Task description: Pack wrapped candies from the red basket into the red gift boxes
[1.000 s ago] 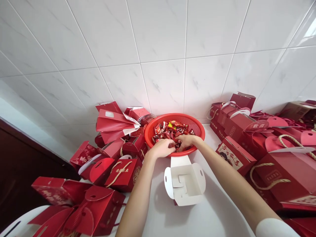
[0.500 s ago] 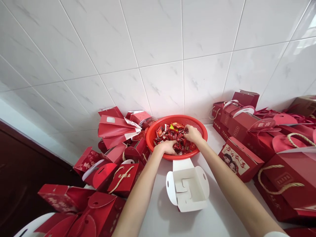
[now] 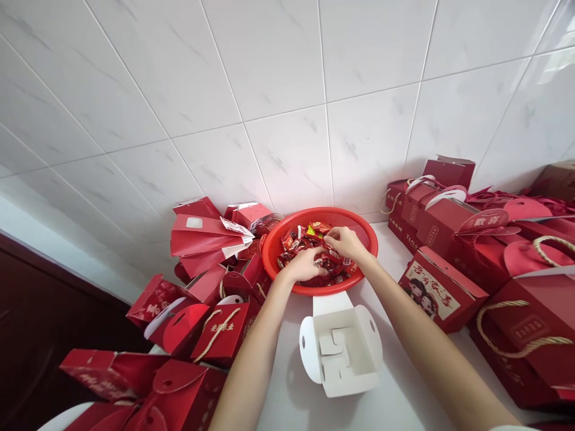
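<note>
A red plastic colander (image 3: pixel 275 263) holds many small candies in shiny red wrappers (image 3: pixel 314 239). My left hand (image 3: pixel 305 265) is at its near left side, fingers apart and touching the candies. To the right, my right hand (image 3: pixel 348 244) reaches over the rim, thumb and fingertips drawn together at the candies; whatever is between them is too small to make out. Just in front of the colander stands an open gift box (image 3: pixel 353 353), white inside, its flaps folded outward. No candy shows in it.
Red gift boxes with rope handles crowd the left side (image 3: pixel 220 329) and the right side (image 3: pixel 521 323) of the white table (image 3: pixel 287 383). Behind the colander rises a white tiled wall (image 3: pixel 287 143). A dark brown surface (image 3: pixel 40 311) lies at far left.
My left hand has lifted slightly, its fingers now more visible above the candies. My right hand has shifted a little left, toward the colander's middle. The open box stays in place.
</note>
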`<state>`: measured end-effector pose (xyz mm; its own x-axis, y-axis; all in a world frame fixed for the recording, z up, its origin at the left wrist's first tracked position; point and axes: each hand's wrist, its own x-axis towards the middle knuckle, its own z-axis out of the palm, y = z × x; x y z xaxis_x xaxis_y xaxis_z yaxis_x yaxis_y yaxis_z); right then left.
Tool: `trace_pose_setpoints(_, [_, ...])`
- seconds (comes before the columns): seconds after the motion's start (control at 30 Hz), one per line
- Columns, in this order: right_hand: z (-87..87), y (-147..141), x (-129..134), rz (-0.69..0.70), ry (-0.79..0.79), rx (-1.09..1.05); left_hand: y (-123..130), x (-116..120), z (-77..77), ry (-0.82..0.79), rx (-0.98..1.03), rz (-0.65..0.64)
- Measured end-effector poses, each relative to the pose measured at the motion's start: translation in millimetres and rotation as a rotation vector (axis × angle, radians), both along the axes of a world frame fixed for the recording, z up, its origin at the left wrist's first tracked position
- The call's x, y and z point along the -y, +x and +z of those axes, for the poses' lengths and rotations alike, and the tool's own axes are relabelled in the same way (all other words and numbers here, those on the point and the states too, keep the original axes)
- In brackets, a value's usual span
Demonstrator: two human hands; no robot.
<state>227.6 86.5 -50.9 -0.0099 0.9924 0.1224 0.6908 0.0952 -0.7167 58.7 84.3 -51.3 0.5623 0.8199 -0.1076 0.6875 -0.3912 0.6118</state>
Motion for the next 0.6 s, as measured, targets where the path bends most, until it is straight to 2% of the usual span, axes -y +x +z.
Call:
trace_pose_setpoints(0.1, [-1.5, 0.2, -1.6, 0.03, 0.006, -0.038, -0.6, -1.5, 0.0, 0.083, 0.146, 0.055])
trace_pose_setpoints(0.27, [-1.1, 0.0, 0.7, 0.172, 0.003, -0.143, -0.1, 0.1, 4.0, 0.187, 0.25, 0.183])
trace_pose_setpoints(0.43, [-1.6, 1.7, 3.8, 0.257, 0.017, -0.322, 0.7, 1.7, 5.3, 0.045, 0.368, 0.302])
trace_pose_setpoints(0.6, [-5.1, 4.7, 0.2, 0.22, 0.115, -0.408, 0.5, 1.4, 3.7, 0.071, 0.437, 0.291])
